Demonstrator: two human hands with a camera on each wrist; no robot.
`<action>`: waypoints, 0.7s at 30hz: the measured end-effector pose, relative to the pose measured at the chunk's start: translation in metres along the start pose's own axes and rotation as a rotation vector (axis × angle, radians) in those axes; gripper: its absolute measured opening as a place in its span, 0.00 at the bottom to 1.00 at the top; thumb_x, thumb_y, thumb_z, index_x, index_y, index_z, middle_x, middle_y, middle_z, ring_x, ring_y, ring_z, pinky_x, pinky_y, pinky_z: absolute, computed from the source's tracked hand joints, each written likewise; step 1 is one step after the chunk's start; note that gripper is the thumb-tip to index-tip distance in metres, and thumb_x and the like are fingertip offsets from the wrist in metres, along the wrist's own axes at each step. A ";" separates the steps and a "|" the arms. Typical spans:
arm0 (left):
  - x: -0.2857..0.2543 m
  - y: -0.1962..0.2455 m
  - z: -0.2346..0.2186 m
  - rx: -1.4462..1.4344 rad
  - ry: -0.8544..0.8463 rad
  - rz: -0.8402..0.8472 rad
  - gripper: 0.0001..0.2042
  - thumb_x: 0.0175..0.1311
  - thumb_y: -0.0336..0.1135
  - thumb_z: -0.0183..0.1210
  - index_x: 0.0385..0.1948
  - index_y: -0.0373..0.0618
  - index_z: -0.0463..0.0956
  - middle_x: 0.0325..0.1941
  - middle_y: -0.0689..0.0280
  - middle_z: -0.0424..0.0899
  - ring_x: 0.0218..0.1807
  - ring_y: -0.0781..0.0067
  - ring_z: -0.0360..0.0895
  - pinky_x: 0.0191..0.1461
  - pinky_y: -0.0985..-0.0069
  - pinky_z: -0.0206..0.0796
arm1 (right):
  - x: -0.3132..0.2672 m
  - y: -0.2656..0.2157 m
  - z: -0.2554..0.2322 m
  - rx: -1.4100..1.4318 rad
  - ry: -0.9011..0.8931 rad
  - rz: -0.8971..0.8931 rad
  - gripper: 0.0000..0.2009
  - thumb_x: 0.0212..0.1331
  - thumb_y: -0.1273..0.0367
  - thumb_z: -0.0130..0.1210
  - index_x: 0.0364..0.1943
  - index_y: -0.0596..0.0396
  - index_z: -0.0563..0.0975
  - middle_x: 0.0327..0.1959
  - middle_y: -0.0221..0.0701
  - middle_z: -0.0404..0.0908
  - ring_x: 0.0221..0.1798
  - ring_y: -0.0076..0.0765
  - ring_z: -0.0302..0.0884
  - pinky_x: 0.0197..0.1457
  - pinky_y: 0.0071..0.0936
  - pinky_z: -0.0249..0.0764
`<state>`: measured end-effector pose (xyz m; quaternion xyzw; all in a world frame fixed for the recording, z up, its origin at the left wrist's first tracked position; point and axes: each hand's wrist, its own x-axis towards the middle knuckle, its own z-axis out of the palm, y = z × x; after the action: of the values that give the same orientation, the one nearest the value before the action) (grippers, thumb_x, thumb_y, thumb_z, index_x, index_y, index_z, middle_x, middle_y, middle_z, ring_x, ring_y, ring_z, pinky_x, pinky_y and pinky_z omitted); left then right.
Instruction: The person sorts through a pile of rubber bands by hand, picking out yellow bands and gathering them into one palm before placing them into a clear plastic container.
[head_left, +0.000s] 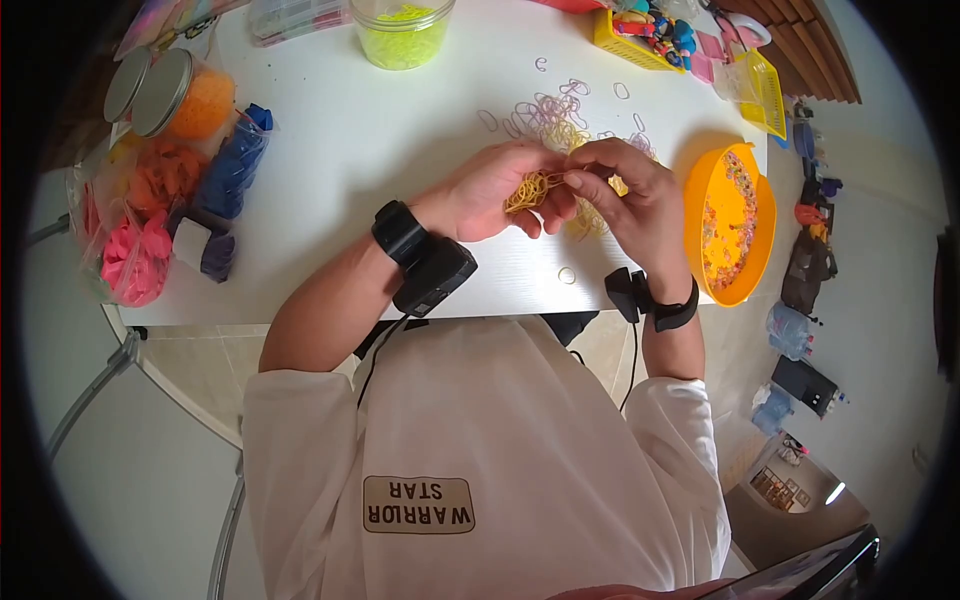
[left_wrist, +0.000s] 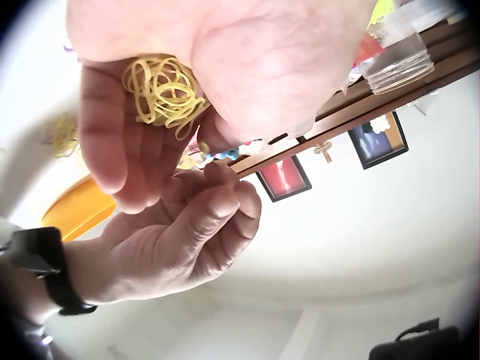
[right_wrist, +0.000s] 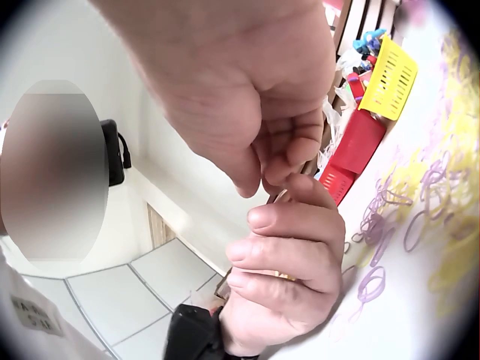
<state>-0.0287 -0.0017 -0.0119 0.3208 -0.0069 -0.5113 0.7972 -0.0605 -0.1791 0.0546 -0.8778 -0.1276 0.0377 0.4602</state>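
Observation:
My left hand (head_left: 490, 190) is palm up, fingers curled round a tangled bunch of yellow rubber bands (left_wrist: 165, 94). The bunch lies in the palm and shows between thumb and fingers. My right hand (head_left: 632, 200) meets the left fingertips, its thumb and index finger pinching a thin rubber band (head_left: 562, 174) there. In the right wrist view the fingertips of both hands come together, and the bunch is mostly hidden behind the left fingers. Beyond the hands, a loose pile of purple rubber bands (head_left: 545, 115) and yellow ones is spread on the white table.
An orange tray (head_left: 766, 225) of small beads stands right of the right hand. One pale band (head_left: 567, 275) lies near the front edge. A tub of neon-yellow pieces (head_left: 403, 40) and a yellow basket (head_left: 640, 52) stand behind. Jars and bags (head_left: 165, 175) crowd the left side.

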 end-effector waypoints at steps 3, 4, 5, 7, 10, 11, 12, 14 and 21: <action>0.004 -0.004 -0.010 -0.014 -0.056 0.014 0.16 0.72 0.44 0.44 0.32 0.44 0.76 0.24 0.67 0.78 0.23 0.77 0.72 0.22 0.81 0.58 | -0.001 0.002 -0.001 -0.078 0.019 -0.060 0.07 0.57 0.74 0.62 0.38 0.60 0.80 0.34 0.33 0.82 0.35 0.32 0.82 0.40 0.22 0.75; 0.005 -0.005 -0.012 -0.027 -0.081 0.016 0.16 0.73 0.43 0.44 0.32 0.44 0.76 0.25 0.67 0.78 0.23 0.77 0.72 0.22 0.82 0.58 | -0.003 0.004 -0.002 -0.068 0.038 -0.069 0.06 0.57 0.74 0.62 0.38 0.60 0.80 0.34 0.33 0.82 0.35 0.33 0.81 0.40 0.22 0.75; 0.006 -0.005 -0.014 -0.041 -0.106 0.018 0.16 0.73 0.43 0.44 0.32 0.43 0.76 0.25 0.67 0.78 0.23 0.78 0.72 0.23 0.82 0.58 | -0.006 0.006 -0.004 -0.057 0.056 -0.068 0.06 0.57 0.74 0.62 0.37 0.60 0.80 0.34 0.33 0.82 0.34 0.33 0.81 0.40 0.23 0.75; 0.005 -0.004 -0.014 -0.053 -0.131 0.044 0.16 0.73 0.42 0.44 0.32 0.42 0.76 0.26 0.67 0.78 0.23 0.78 0.72 0.23 0.81 0.59 | -0.013 0.009 -0.010 -0.035 0.091 -0.063 0.06 0.57 0.74 0.62 0.37 0.60 0.80 0.35 0.33 0.82 0.34 0.33 0.80 0.39 0.23 0.75; 0.001 0.000 -0.013 -0.070 -0.121 0.079 0.14 0.73 0.41 0.46 0.34 0.41 0.77 0.28 0.67 0.78 0.25 0.78 0.72 0.26 0.81 0.61 | -0.030 0.014 -0.022 -0.090 -0.061 -0.016 0.07 0.56 0.73 0.62 0.37 0.60 0.80 0.36 0.33 0.82 0.33 0.33 0.79 0.39 0.26 0.75; 0.000 0.002 -0.011 -0.075 -0.110 0.088 0.14 0.73 0.40 0.46 0.35 0.41 0.77 0.28 0.67 0.79 0.25 0.78 0.73 0.28 0.81 0.61 | -0.037 0.015 -0.022 -0.114 -0.117 0.005 0.07 0.54 0.73 0.64 0.36 0.59 0.80 0.37 0.33 0.81 0.34 0.36 0.80 0.39 0.29 0.76; -0.001 0.003 -0.009 -0.066 -0.059 0.101 0.13 0.73 0.40 0.47 0.36 0.41 0.77 0.30 0.67 0.79 0.26 0.78 0.73 0.29 0.81 0.62 | -0.045 0.016 -0.021 -0.159 -0.170 0.019 0.07 0.53 0.73 0.64 0.36 0.59 0.80 0.37 0.33 0.81 0.35 0.37 0.80 0.39 0.30 0.76; -0.001 0.003 -0.005 -0.050 0.042 0.130 0.13 0.73 0.39 0.48 0.40 0.40 0.78 0.32 0.66 0.80 0.28 0.78 0.73 0.33 0.81 0.63 | -0.062 0.018 -0.018 -0.251 -0.277 0.044 0.07 0.52 0.73 0.64 0.35 0.58 0.80 0.37 0.33 0.81 0.36 0.40 0.80 0.39 0.32 0.76; 0.003 0.000 -0.007 -0.024 0.039 0.144 0.12 0.72 0.33 0.47 0.47 0.39 0.76 0.36 0.69 0.79 0.30 0.80 0.72 0.34 0.82 0.63 | -0.094 0.031 0.005 -0.389 -0.302 -0.073 0.08 0.51 0.73 0.63 0.36 0.54 0.78 0.35 0.32 0.76 0.36 0.43 0.79 0.37 0.36 0.76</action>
<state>-0.0249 -0.0001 -0.0186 0.3199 -0.0084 -0.4466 0.8356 -0.1459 -0.2163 0.0216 -0.9291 -0.2312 0.1266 0.2596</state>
